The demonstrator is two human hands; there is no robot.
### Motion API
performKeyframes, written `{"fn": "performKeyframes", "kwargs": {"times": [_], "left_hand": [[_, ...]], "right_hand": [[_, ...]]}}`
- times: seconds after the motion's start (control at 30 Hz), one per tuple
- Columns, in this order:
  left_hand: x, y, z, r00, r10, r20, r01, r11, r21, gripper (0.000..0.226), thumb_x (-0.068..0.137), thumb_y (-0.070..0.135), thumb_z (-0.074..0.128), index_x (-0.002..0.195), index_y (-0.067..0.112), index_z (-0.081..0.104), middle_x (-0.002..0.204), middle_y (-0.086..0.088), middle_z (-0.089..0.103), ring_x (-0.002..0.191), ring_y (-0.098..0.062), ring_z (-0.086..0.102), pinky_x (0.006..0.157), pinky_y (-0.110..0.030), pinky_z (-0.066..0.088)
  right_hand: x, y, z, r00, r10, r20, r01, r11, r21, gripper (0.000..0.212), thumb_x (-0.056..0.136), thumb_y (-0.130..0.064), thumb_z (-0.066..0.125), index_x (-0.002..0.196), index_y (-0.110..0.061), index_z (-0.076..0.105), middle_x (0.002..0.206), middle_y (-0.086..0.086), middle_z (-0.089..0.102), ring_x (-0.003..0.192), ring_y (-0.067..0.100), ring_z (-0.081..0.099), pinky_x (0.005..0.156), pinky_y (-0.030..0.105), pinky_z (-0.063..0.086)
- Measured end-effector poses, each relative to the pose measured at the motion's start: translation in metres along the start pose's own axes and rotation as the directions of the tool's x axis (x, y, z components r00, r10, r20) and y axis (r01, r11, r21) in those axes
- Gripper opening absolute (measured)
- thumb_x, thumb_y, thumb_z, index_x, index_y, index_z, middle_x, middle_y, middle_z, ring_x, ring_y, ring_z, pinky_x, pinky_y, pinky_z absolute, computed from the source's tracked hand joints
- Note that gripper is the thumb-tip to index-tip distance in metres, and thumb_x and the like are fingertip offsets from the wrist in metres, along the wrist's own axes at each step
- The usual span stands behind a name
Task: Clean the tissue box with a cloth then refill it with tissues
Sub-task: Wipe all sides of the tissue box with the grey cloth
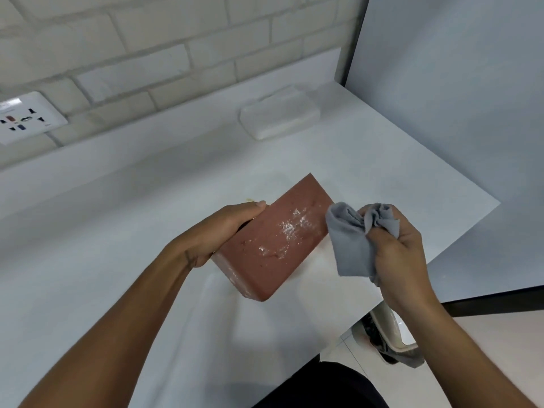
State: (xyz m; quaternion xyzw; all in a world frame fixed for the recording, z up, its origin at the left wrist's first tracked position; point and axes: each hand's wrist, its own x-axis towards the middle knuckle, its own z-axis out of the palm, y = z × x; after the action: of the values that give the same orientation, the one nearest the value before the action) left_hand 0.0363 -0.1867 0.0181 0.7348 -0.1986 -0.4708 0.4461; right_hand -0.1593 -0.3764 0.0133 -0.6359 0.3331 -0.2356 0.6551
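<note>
At frame centre the left hand (217,231) is curled round the long edge of the reddish tissue box (273,242). The box is tilted over the white table (117,245) so that its broad face, flecked with white residue, is turned up for wiping. Just right of it the grey cloth (350,245) is bunched in the clenched right hand (403,248), at the box's corner (contact cannot be told). A wall socket (29,117) is seen at upper left. A white tissue pack (279,114) lies at upper centre, well apart. Nothing appears to obstruct the wipe.
</note>
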Motion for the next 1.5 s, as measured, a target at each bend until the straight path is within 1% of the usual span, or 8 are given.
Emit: {"fn": "performKeyframes", "kwargs": {"times": [0.13, 0.3, 0.5, 0.7, 0.9, 1.13, 1.33, 1.5], "left_hand": [[0.003, -0.006, -0.006, 0.999, 0.032, 0.018, -0.031, 0.999, -0.016, 0.033, 0.105, 0.044, 0.050, 0.120, 0.032, 0.076, 0.124, -0.002, 0.074, 0.111, -0.018, 0.073, 0.099, -0.039, 0.052], [0.005, -0.004, -0.011, 0.998, 0.047, 0.053, -0.045, 0.998, -0.037, 0.037, 0.096, 0.047, 0.055, 0.120, 0.031, 0.077, 0.130, -0.003, 0.071, 0.120, -0.022, 0.070, 0.106, -0.042, 0.050], [0.011, 0.006, -0.013, 0.995, 0.018, 0.102, -0.029, 0.994, 0.104, 0.041, 0.095, 0.053, 0.053, 0.124, 0.033, 0.074, 0.133, 0.003, 0.068, 0.119, -0.016, 0.070, 0.109, -0.042, 0.052], [0.011, 0.020, -0.007, 0.995, -0.022, 0.099, 0.008, 0.990, 0.143, 0.031, 0.108, 0.044, 0.048, 0.121, 0.033, 0.074, 0.117, 0.007, 0.078, 0.107, -0.015, 0.076, 0.087, -0.028, 0.058], [0.018, 0.033, 0.002, 0.998, -0.043, 0.052, 0.036, 0.991, 0.128, 0.037, 0.107, 0.049, 0.049, 0.124, 0.027, 0.073, 0.115, 0.001, 0.079, 0.105, -0.021, 0.077, 0.090, -0.032, 0.062], [0.021, 0.034, 0.000, 0.996, -0.086, 0.011, 0.085, 0.993, 0.087, 0.041, 0.106, 0.048, 0.053, 0.113, 0.013, 0.073, 0.108, -0.009, 0.079, 0.092, -0.019, 0.078, 0.074, -0.024, 0.060], [0.030, 0.039, 0.006, 0.995, -0.081, -0.060, 0.084, 0.995, 0.048, 0.040, 0.105, 0.046, 0.056, 0.073, 0.029, 0.071, 0.072, 0.006, 0.074, 0.060, -0.011, 0.071, 0.051, -0.017, 0.050], [0.030, 0.030, 0.010, 0.997, -0.052, -0.057, 0.053, 0.998, 0.019, 0.052, 0.106, 0.043, 0.057, 0.056, 0.036, 0.070, 0.063, 0.013, 0.068, 0.054, -0.007, 0.065, 0.051, -0.015, 0.046]], "right_hand": [[-0.004, 0.011, -0.004, 0.978, 0.148, -0.146, -0.128, 0.982, 0.137, 0.036, 0.097, -0.006, 0.047, 0.071, -0.030, 0.056, 0.069, -0.005, 0.050, 0.059, 0.019, 0.039, 0.048, 0.022, 0.028], [-0.015, 0.011, -0.011, 0.981, -0.062, -0.186, 0.063, 0.998, 0.002, 0.019, 0.097, -0.009, 0.057, 0.084, -0.024, 0.057, 0.088, -0.002, 0.060, 0.086, 0.016, 0.057, 0.078, 0.040, 0.047], [-0.007, 0.011, -0.005, 0.948, -0.257, -0.186, 0.196, 0.936, -0.292, 0.013, 0.090, -0.031, 0.057, 0.095, -0.043, 0.060, 0.092, -0.018, 0.061, 0.086, 0.001, 0.059, 0.074, 0.022, 0.045], [0.016, 0.010, 0.003, 0.867, -0.494, -0.066, 0.385, 0.749, -0.540, 0.018, 0.094, -0.027, 0.061, 0.110, -0.024, 0.069, 0.099, -0.005, 0.051, 0.085, 0.000, 0.055, 0.071, 0.004, 0.041], [0.044, 0.003, 0.025, 0.794, -0.582, 0.174, 0.578, 0.637, -0.510, 0.025, 0.098, -0.017, 0.059, 0.121, -0.014, 0.070, 0.123, -0.006, 0.066, 0.111, 0.013, 0.064, 0.090, 0.030, 0.054], [0.047, 0.021, 0.020, 0.839, -0.504, 0.204, 0.534, 0.693, -0.485, 0.034, 0.099, -0.023, 0.058, 0.133, -0.019, 0.062, 0.133, -0.015, 0.062, 0.119, 0.005, 0.061, 0.096, 0.029, 0.053], [0.047, 0.029, 0.032, 0.861, -0.328, 0.389, 0.500, 0.693, -0.520, 0.054, 0.101, -0.039, 0.043, 0.153, -0.035, 0.030, 0.162, -0.017, 0.022, 0.153, 0.009, 0.012, 0.124, 0.034, 0.011], [0.059, 0.028, 0.027, 0.851, -0.372, 0.371, 0.524, 0.649, -0.552, 0.054, 0.100, -0.034, 0.045, 0.153, -0.024, 0.038, 0.161, -0.006, 0.033, 0.152, 0.014, 0.021, 0.122, 0.048, 0.026]]}}
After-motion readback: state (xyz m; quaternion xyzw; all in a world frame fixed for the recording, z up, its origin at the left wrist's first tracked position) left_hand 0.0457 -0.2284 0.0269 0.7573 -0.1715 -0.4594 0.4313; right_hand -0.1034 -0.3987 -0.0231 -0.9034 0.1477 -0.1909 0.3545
